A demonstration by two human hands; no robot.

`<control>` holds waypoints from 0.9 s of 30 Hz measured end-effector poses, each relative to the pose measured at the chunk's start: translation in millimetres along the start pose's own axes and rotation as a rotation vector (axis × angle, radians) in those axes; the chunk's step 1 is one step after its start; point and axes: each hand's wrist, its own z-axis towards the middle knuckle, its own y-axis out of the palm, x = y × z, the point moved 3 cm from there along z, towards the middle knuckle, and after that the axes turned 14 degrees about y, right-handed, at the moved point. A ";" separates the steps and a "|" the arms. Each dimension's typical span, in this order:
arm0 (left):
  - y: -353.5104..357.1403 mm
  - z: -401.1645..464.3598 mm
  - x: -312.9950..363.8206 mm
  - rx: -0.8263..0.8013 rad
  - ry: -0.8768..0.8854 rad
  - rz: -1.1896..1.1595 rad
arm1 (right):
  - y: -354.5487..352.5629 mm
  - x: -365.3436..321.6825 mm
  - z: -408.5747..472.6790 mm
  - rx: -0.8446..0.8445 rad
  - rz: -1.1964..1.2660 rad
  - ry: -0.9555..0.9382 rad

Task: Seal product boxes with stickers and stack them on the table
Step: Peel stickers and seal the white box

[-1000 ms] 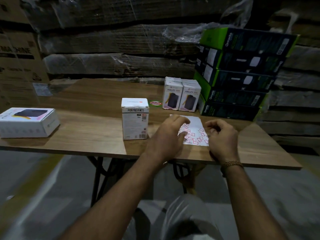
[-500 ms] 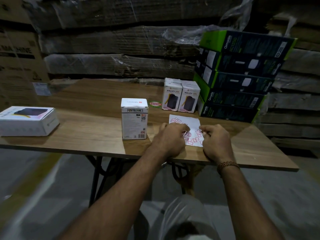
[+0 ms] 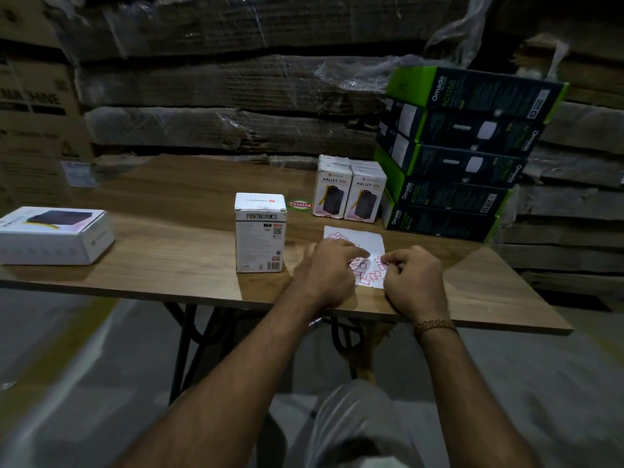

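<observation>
A white sticker sheet (image 3: pixel 358 236) with small red-edged stickers lies near the table's front edge. My left hand (image 3: pixel 329 270) presses on it with the forefinger stretched out. My right hand (image 3: pixel 415 278) is curled at the sheet's right edge, fingertips pinched on the stickers; whether one is lifted I cannot tell. An upright white Portronics box (image 3: pixel 260 234) stands just left of my left hand. Two white Halley boxes (image 3: pixel 349 197) stand behind the sheet. A flat white box (image 3: pixel 55 234) lies at the far left.
A stack of dark green-edged Omada boxes (image 3: pixel 452 157) fills the table's back right. A round red-and-green label (image 3: pixel 300 204) lies on the wooden table (image 3: pixel 162 251). Wrapped cardboard piles stand behind, cartons to the left.
My left hand has gone from lying flat over the sheet to pointing with one finger. My right hand has edged in onto the sheet's right side. The boxes have stayed put.
</observation>
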 end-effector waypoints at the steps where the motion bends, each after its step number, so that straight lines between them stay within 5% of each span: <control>1: 0.8 0.5 0.1 -0.007 0.008 0.016 | 0.3 -0.7 -1.0 0.002 -0.012 -0.005; 19: 5.7 3.2 -0.4 -0.109 0.021 0.148 | 0.5 -4.1 -4.9 -0.006 -0.065 -0.015; 27: 12.8 3.2 -6.0 -0.004 0.043 0.134 | -3.2 -5.9 -3.0 -0.009 -0.102 -0.019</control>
